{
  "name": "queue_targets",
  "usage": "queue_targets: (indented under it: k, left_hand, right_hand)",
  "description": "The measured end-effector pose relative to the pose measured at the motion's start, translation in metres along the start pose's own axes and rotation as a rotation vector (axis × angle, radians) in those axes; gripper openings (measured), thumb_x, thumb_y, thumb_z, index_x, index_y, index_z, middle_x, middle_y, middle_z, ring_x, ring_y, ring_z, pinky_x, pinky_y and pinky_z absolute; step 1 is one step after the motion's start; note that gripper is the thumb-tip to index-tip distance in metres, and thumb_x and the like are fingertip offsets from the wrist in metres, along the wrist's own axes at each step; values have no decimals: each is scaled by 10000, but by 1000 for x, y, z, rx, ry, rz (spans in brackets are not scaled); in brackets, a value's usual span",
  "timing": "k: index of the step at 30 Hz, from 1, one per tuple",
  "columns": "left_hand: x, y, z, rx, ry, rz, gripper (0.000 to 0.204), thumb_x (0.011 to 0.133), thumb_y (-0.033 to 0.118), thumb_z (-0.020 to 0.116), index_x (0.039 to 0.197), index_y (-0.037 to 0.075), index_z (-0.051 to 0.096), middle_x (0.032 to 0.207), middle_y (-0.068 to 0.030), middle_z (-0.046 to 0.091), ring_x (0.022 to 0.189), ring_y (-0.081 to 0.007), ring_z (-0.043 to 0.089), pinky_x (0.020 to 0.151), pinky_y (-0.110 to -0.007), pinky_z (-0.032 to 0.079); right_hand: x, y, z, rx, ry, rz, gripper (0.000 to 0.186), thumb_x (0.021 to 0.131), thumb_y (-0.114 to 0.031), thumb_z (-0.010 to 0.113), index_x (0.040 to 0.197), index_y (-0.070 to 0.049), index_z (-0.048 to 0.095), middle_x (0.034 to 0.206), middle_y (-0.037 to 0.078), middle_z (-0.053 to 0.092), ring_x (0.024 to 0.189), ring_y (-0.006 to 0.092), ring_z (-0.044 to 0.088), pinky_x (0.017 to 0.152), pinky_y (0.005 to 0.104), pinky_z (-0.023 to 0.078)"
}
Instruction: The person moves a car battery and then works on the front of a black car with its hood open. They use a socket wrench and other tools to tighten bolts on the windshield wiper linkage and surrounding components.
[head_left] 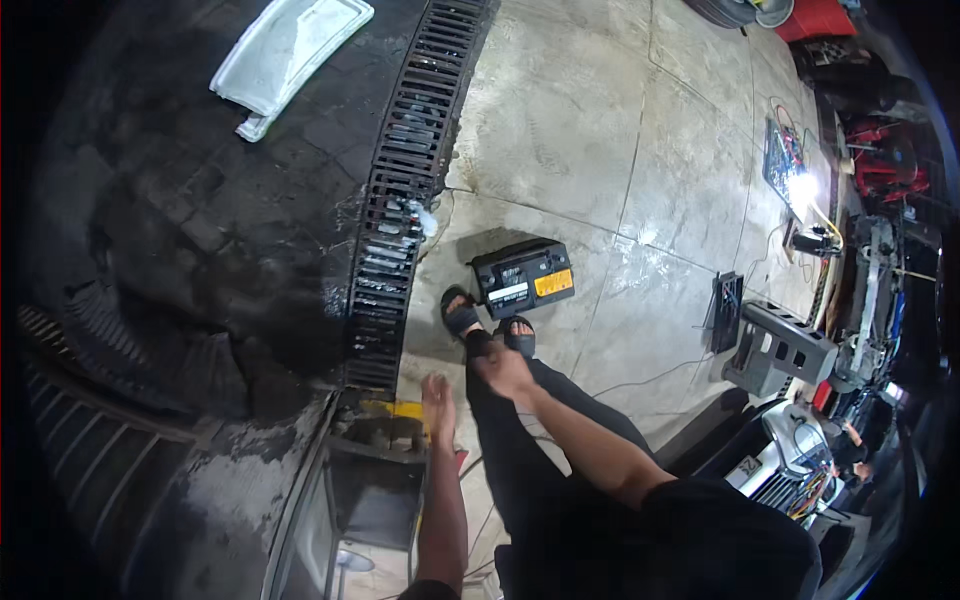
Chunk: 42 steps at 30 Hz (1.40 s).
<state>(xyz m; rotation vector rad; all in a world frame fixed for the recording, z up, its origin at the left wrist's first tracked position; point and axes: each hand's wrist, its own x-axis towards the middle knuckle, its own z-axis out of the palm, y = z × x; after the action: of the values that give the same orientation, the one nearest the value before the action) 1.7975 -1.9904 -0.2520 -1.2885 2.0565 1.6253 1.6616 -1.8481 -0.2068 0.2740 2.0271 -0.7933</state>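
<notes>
A black car battery (533,304) with white and yellow labels sits on the pale concrete floor, just ahead of my sandalled feet. My left hand (437,408) hangs in the air left of my legs, fingers stretched out and holding nothing that I can see. In front of my dark trousers, my right hand (503,370) is closer to the battery but apart from it. Motion smears the fingers of that hand, so their pose is unclear.
A metal drain grate (408,150) runs along the left, beside dark wet ground. Beyond it lies a white curved panel (285,55). To the right stand a grey plastic step stool (778,350), a bright lamp (803,188) and trailing cables. A dark cabinet (375,490) is near my left arm.
</notes>
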Motion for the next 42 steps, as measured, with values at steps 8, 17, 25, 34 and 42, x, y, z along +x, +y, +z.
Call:
queue_targets:
  k: [8, 17, 25, 34, 42]
  left_hand:
    - [205, -82, 222, -525, 10, -504, 452, 917, 492, 519, 1172, 120, 560, 1147, -22, 552, 938, -187, 520, 801, -384, 444]
    - [255, -171, 238, -736, -64, -458, 673, 900, 647, 439, 1284, 102, 536, 1262, -92, 578, 1081, -288, 596, 943, -426, 483]
    - [203, -7, 377, -739, -100, -479, 704, 897, 597, 505, 1383, 91, 441, 1365, -105, 499, 1203, -300, 522, 1015, -448, 432]
    - [205, 141, 669, -233, -173, 227, 986, 803, 326, 756, 1480, -43, 142, 1427, -264, 325, 1286, -330, 409, 1074, -406, 338]
    - [221, 294, 942, 224, -91, 478, 1208, 690, 404, 836, 1413, -182, 65, 1343, -340, 397, 1249, -414, 450, 1065, -423, 364]
  right_hand:
    - [156, 243, -86, -168, 485, 202, 523, 907, -405, 491, 1208, 21, 533, 1153, 271, 573, 1094, 393, 579, 908, 451, 464]
    - [268, 231, 16, 1351, 1060, 479, 556, 928, -373, 628, 1293, 14, 465, 1220, 107, 566, 1112, 182, 524, 979, 325, 392]
    - [302, 269, -134, 855, 1079, 576, 514, 876, -359, 690, 1149, 38, 513, 1067, 138, 610, 964, 200, 576, 857, 338, 455]
    - [414, 387, -410, 1126, 1276, 286, 779, 843, -522, 654, 1213, 144, 494, 1212, 288, 573, 1143, 366, 557, 984, 402, 408]
    - [492, 454, -698, 928, 1222, 635, 948, 733, -722, 618, 1131, 126, 476, 1111, 322, 600, 1089, 435, 582, 948, 466, 447]
